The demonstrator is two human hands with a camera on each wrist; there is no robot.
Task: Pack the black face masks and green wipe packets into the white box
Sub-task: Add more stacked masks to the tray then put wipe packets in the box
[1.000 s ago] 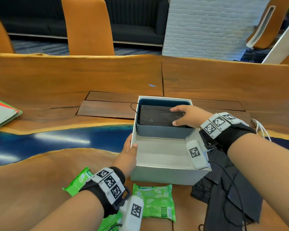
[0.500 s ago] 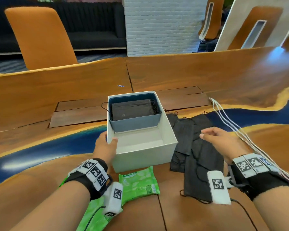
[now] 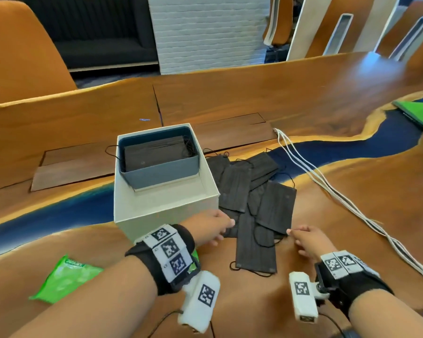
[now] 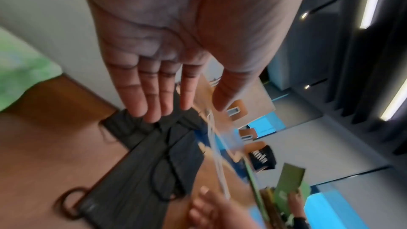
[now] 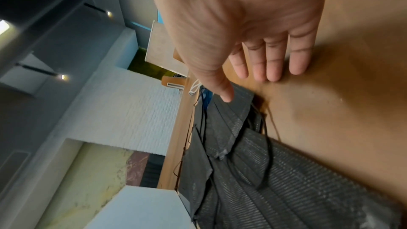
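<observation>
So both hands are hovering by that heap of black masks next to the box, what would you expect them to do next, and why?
Probably close in from both sides and gather a few loose masks. The left hand and right hand are both open, flanking the heap and holding nothing, while the white box beside it already has masks stacked in its grey tray.
</observation>
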